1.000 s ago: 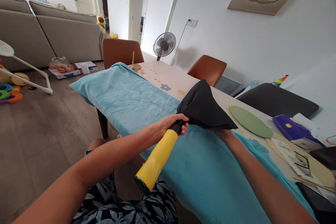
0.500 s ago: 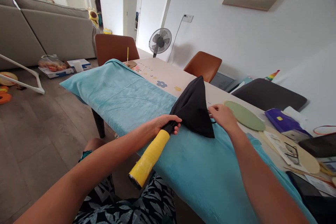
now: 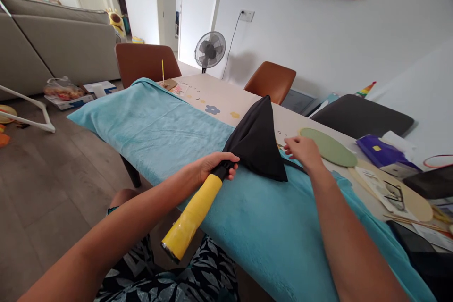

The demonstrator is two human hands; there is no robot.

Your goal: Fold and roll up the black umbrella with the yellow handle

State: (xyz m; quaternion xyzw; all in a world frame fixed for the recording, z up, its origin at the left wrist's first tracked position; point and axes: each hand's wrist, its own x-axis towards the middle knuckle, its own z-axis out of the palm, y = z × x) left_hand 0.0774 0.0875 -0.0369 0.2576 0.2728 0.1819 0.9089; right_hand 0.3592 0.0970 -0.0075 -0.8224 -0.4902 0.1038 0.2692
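1. Umbrella (image 3: 256,144) with black, smooth-looking fabric, bunched into a fan-like triangle, lay across a soft, plush turquoise cloth (image 3: 170,122); its thick cylindrical handle (image 3: 193,217), in a glossy, slightly wrinkled yellow wrap, jutted past the table's near edge.
2. From my distant seat, I saw the left hand (image 3: 215,164) clamped around the short black neck between handle and fabric.
3. Beside the fabric's right edge was the right hand (image 3: 300,151), fingers curled, near a narrow black strap (image 3: 294,165); I could not tell whether they gripped anything.
4. Beyond the cloth, the pale, flat table (image 3: 226,96) bore a printed blue flower (image 3: 212,110) and small capital letters, F, L and O among them.
5. Near the right hand was a flat green oval mat (image 3: 331,147); farther right, print on a purple packet (image 3: 385,155) was too small for me to read.
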